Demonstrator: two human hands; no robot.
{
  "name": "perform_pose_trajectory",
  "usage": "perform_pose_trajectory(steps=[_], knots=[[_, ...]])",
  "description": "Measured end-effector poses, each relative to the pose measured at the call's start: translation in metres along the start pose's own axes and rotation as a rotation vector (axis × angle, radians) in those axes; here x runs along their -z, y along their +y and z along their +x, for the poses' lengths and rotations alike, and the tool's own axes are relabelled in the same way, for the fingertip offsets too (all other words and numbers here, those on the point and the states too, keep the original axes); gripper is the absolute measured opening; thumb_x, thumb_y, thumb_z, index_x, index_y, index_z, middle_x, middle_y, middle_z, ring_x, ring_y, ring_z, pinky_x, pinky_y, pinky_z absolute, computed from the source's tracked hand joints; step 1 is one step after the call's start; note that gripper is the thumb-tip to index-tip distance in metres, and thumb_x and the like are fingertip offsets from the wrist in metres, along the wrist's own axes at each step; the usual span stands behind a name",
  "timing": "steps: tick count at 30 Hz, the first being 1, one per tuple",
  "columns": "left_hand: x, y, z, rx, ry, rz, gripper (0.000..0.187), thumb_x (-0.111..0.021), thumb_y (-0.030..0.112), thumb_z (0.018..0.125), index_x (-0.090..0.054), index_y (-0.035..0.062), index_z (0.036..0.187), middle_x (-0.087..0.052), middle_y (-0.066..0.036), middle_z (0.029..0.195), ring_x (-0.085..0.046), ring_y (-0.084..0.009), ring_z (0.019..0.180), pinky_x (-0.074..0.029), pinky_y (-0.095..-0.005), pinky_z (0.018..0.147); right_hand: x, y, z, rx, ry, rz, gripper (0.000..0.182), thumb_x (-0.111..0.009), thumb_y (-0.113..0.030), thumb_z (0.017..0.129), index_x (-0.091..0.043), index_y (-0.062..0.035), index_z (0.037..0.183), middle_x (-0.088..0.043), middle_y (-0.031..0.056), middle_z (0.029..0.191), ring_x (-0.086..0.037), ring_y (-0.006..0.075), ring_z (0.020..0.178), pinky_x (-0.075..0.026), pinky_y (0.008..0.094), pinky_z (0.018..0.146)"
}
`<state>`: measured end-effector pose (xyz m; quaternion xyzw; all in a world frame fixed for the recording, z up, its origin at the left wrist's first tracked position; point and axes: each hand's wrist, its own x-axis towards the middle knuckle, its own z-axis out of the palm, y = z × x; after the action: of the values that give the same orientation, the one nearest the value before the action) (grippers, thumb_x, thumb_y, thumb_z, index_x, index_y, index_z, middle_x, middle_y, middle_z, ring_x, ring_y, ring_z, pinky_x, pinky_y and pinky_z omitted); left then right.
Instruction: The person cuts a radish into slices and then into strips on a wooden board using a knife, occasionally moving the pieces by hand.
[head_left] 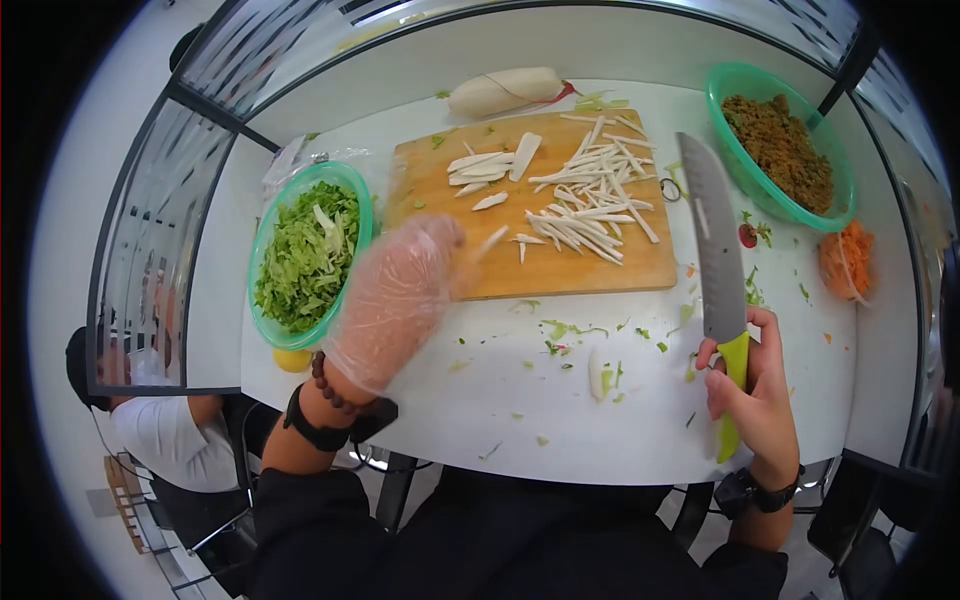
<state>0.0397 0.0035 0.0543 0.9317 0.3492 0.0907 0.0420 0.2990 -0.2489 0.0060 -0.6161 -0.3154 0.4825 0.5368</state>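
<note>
My right hand (757, 400) is closed around the green handle of a kitchen knife (716, 245), its broad blade pointing away from me, right of the cutting board. My left hand (400, 290), in a clear plastic glove, is over the front left corner of the wooden cutting board (440, 210). Motion smears its fingers, and a blurred pale piece (492, 242) shows beside them. Thin white radish strips (600, 190) lie scattered on the board's right half. Flat radish slices (482, 170) rest toward its upper left. Behind the board lies a large peeled white radish (505, 92).
A green basket of shredded lettuce (305, 255) stands left; a green bowl of brown crumbly food (780, 150) stands back right. Nearby are bagged carrot shreds (848, 262) and a small red radish (748, 235). Scraps (565, 330) litter the front. Partitions enclose the table; a person (180, 440) sits left.
</note>
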Motion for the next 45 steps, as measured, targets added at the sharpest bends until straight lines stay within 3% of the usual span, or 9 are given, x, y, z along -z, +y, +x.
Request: perform_pose_trajectory(steps=[6, 11, 16, 19, 22, 25, 31, 38, 45], knots=[[-0.012, -0.01, -0.001, -0.104, 0.061, -0.149, 0.039, -0.078, 0.014, 0.083, -0.061, -0.0012, 0.115, -0.066, -0.017, 0.102, -0.066, -0.0337, 0.09, -0.053, -0.0407, 0.081, -0.006, 0.003, -0.004, 0.094, -0.057, -0.238, 0.062, -0.05, 0.012, 0.091, -0.019, -0.004, 0.142, -0.056, 0.0113, 0.118, -0.053, 0.01, 0.076, -0.051, 0.0249, 0.069], [-0.03, -0.001, 0.007, -0.042, -0.096, -0.331, 0.043, -0.073, 0.015, 0.088, -0.054, -0.0022, 0.122, -0.065, -0.022, 0.1, -0.065, -0.0374, 0.089, -0.053, -0.0433, 0.08, -0.029, -0.022, -0.012, 0.438, 0.066, -0.842, 0.05, -0.063, 0.015, 0.082, -0.052, 0.0015, 0.129, -0.071, 0.0168, 0.116, -0.071, 0.0335, 0.098, -0.056, 0.0354, 0.082], [-0.022, 0.007, 0.005, 0.244, -0.138, -0.374, 0.039, -0.068, 0.009, 0.091, -0.052, -0.0007, 0.126, -0.065, -0.017, 0.081, -0.066, -0.0355, 0.078, -0.052, -0.0401, 0.074, -0.018, -0.029, -0.005, 0.7, 0.357, -1.339, 0.049, -0.076, 0.009, 0.074, -0.065, 0.0024, 0.122, -0.072, 0.0154, 0.099, -0.071, 0.0314, 0.083, -0.056, 0.0367, 0.072], [-0.013, 0.0, 0.002, 0.339, -0.189, -0.529, 0.035, -0.065, 0.003, 0.09, -0.054, 0.0019, 0.124, -0.066, -0.018, 0.092, -0.066, -0.0354, 0.085, -0.053, -0.0413, 0.075, -0.007, -0.035, 0.002, 0.762, 0.434, -1.528, 0.045, -0.08, 0.003, 0.075, -0.066, 0.0021, 0.118, -0.072, 0.0148, 0.091, -0.068, 0.0291, 0.069, -0.052, 0.0353, 0.059], [-0.019, -0.022, 0.005, -0.184, 0.096, -0.272, 0.028, -0.063, -0.001, 0.089, -0.059, 0.0031, 0.116, -0.065, -0.019, 0.107, -0.066, -0.036, 0.093, -0.052, -0.0433, 0.077, 0.0, -0.035, 0.011, 0.895, 0.466, -1.42, 0.037, -0.08, 0.0, 0.078, -0.067, 0.001, 0.113, -0.07, 0.0134, 0.087, -0.064, 0.0285, 0.064, -0.05, 0.0368, 0.057], [-0.039, -0.038, 0.014, -0.48, 0.163, -0.189, 0.018, -0.066, 0.001, 0.088, -0.061, 0.0035, 0.105, -0.062, -0.019, 0.113, -0.064, -0.0375, 0.095, -0.052, -0.0449, 0.079, -0.009, -0.045, 0.012, 0.617, 0.393, -1.268, 0.021, -0.078, -0.005, 0.083, -0.062, 0.0001, 0.096, -0.064, 0.0141, 0.074, -0.058, 0.0282, 0.057, -0.044, 0.037, 0.055], [-0.03, -0.033, 0.012, -0.151, -0.163, -0.169, 0.022, -0.073, 0.018, 0.088, -0.061, 0.0024, 0.098, -0.061, -0.018, 0.099, -0.061, -0.0392, 0.09, -0.051, -0.0453, 0.077, -0.027, -0.056, 0.016, 0.336, 0.261, -0.966, 0.019, -0.072, -0.005, 0.087, -0.054, 0.0, 0.085, -0.055, 0.0142, 0.063, -0.054, 0.0263, 0.053, -0.039, 0.0337, 0.053], [-0.011, -0.021, -0.019, -0.145, 0.015, -0.108, 0.028, -0.073, 0.01, 0.083, -0.059, 0.0028, 0.106, -0.06, -0.016, 0.094, -0.062, -0.0375, 0.09, -0.051, -0.0461, 0.076, -0.042, -0.075, 0.036, 0.316, -0.046, -1.124, 0.019, -0.076, -0.013, 0.087, -0.061, -0.0018, 0.083, -0.059, 0.0152, 0.061, -0.059, 0.035, 0.056, -0.043, 0.0385, 0.053], [-0.026, -0.023, -0.038, -0.398, -0.082, -0.107, 0.05, -0.075, 0.01, 0.075, -0.063, -0.0056, 0.121, -0.06, -0.022, 0.128, -0.06, -0.0363, 0.119, -0.048, -0.0487, 0.101, -0.063, -0.066, 0.072, 0.177, -0.182, -1.154, 0.034, -0.077, -0.023, 0.088, -0.057, -0.0014, 0.071, -0.056, 0.0161, 0.055, -0.059, 0.0357, 0.05, -0.046, 0.0418, 0.049]])
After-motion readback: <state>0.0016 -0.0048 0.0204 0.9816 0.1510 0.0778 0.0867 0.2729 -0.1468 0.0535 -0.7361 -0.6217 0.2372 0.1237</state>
